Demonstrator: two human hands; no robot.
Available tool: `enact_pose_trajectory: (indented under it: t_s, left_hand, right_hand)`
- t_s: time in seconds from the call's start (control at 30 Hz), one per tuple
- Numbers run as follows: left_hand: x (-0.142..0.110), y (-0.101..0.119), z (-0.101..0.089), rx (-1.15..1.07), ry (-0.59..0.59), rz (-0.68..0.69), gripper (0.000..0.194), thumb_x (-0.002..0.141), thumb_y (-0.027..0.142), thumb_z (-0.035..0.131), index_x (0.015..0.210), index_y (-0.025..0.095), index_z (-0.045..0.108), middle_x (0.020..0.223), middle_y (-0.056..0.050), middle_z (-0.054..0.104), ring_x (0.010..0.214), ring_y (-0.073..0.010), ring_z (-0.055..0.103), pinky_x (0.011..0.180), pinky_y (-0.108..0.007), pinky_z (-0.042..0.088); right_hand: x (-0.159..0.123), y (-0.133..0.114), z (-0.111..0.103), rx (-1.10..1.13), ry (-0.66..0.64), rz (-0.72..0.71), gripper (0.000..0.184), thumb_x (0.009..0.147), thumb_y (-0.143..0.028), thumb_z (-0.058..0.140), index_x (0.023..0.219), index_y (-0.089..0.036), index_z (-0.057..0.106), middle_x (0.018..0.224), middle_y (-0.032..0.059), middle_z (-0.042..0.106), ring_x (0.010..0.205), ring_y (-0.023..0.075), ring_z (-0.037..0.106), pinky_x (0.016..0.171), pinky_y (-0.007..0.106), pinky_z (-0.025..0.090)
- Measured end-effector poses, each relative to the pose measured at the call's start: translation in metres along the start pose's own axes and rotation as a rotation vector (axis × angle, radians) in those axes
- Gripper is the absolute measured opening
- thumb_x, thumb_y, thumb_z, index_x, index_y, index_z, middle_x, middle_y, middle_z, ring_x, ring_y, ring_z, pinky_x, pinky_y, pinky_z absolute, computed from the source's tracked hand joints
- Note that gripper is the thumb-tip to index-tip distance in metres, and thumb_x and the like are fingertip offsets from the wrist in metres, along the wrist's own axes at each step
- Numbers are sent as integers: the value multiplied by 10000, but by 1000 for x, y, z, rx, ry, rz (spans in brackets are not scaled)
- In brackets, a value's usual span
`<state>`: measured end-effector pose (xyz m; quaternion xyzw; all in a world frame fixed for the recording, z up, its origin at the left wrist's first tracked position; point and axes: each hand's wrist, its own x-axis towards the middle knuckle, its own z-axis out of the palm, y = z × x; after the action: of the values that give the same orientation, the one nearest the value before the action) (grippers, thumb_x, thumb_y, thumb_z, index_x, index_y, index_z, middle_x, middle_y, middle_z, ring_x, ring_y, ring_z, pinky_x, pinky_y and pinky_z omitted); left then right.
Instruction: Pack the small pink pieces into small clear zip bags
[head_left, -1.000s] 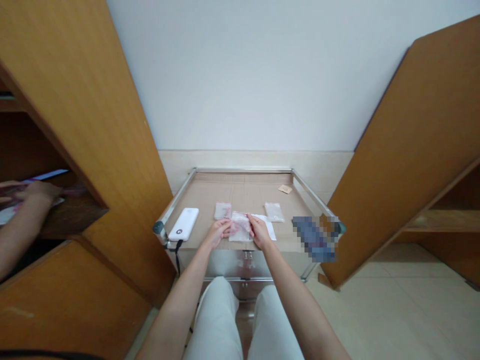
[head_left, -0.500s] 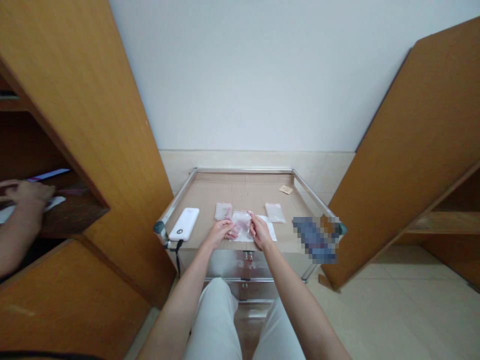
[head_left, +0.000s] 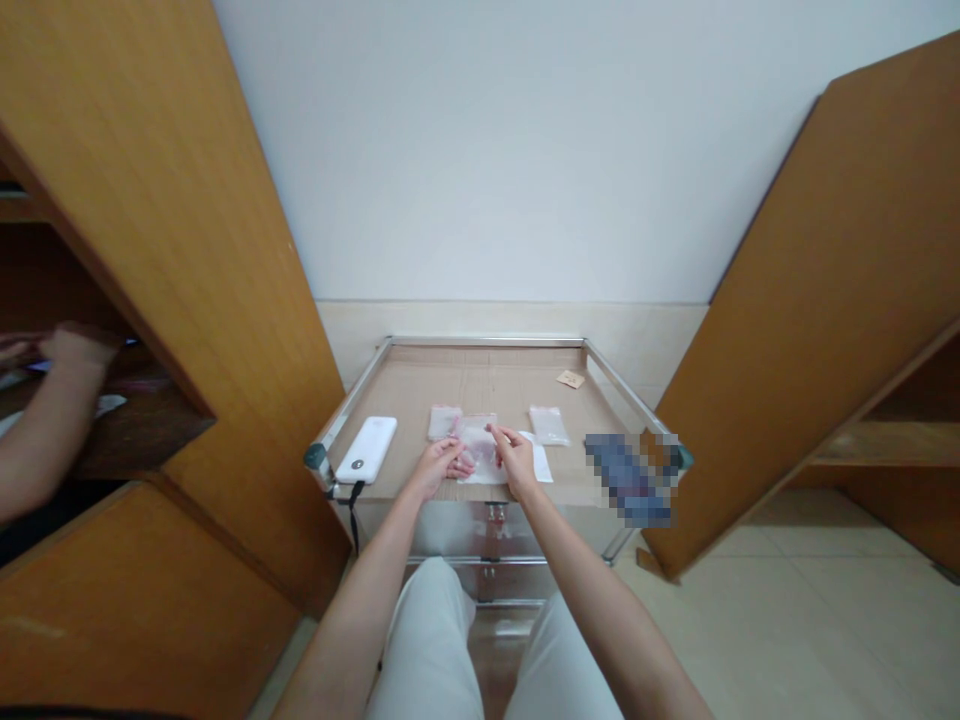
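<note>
A small clear plastic bag (head_left: 478,432) is spread between my hands above the front of the cart top. My left hand (head_left: 441,468) pinches its left side, the lower fingers partly behind the clear film. At the bag's upper right, the curled fingers of my right hand (head_left: 514,460) close on its edge, with the index finger bent over the film. Under the bag and my right hand lies a white paper sheet (head_left: 542,462). Behind my left hand sits a stack of clear bags (head_left: 443,420). Another clear packet (head_left: 550,426) lies to the right.
A white power bank (head_left: 369,448) with a black cable lies left on the metal-railed cart (head_left: 487,342). A beige card (head_left: 571,379) is at back right, a pixelated item (head_left: 628,480) at front right. Wooden cabinets flank the cart; another person's arm (head_left: 56,410) reaches into the left one.
My right hand has shifted slightly left, its fingers sliding inward across the bag's upper right. My left hand stays almost in place. The other person's hand has moved in the left cabinet.
</note>
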<state>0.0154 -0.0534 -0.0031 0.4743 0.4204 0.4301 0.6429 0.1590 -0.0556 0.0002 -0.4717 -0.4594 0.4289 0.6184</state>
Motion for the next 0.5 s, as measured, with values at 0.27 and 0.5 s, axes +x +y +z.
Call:
enact_pose_trajectory:
  t_s: [0.27,0.5]
  left_hand:
    - [0,0,-5,-64,-15,17,295,708,398,508,794,116,512,629,-64,636,516,-123,604,505,-214,474]
    - [1,-2,-7,-56,-9,7,249,724,359,501,784,117,510,643,-68,638,521,-117,602,532,-222,480]
  right_hand:
    - [61,-12,-44,-120,153,-153,326,564,-363,599,808,-146,598,826,66,615,737,150,534,639,262,403]
    - [93,2,-96,-323,252,-27,391,470,-301,651,799,-113,555,771,78,594,675,173,540,588,280,412]
